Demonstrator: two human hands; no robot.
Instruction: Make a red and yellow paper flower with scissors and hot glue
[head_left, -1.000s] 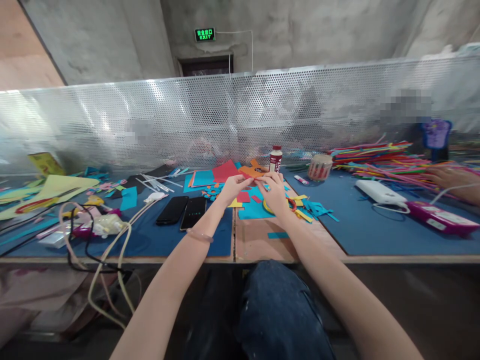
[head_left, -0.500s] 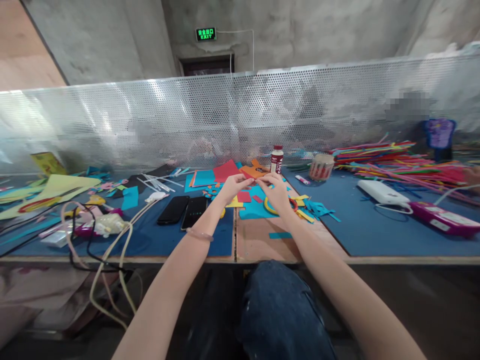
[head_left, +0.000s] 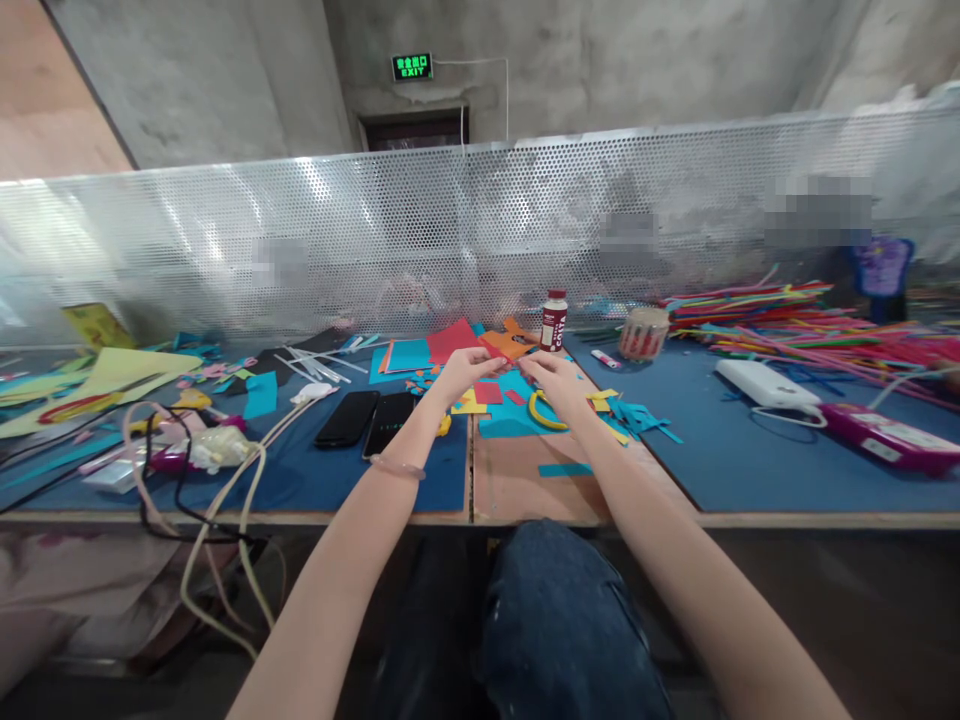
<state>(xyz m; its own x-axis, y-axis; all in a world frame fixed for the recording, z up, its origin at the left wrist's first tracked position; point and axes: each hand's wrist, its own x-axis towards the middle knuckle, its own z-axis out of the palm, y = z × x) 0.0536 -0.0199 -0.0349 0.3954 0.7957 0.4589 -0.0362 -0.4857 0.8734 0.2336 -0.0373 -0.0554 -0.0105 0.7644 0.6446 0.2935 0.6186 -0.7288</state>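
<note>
A small red piece [head_left: 514, 354] is noted in the gap between the left hand [head_left: 466, 374] and the right hand [head_left: 556, 379], above the far part of the table [head_left: 525, 494]. Relative to the fingers, the piece lies at the tips, inward of both hands; neither hand is clearly nearer, each being placed at about equal reach from it.

The left fingers are drawn together in a pinch, and the edge of the red piece appears to be gripped there. The right fingers are bent, with their tips brought close to the opposite end; whether the piece is gripped or merely touched by them cannot be told.

The long axis of the piece is judged to run from left to right, across the line of the forearms, one end directed towards each hand. This reading is limited by the small size of the piece and by the orange paper [head_left: 496, 340] seen behind it. No front or tip can be distinguished. Blue paper [head_left: 504, 429] and a yellow loop [head_left: 537, 412] are found on the near side, below the hands.
</note>
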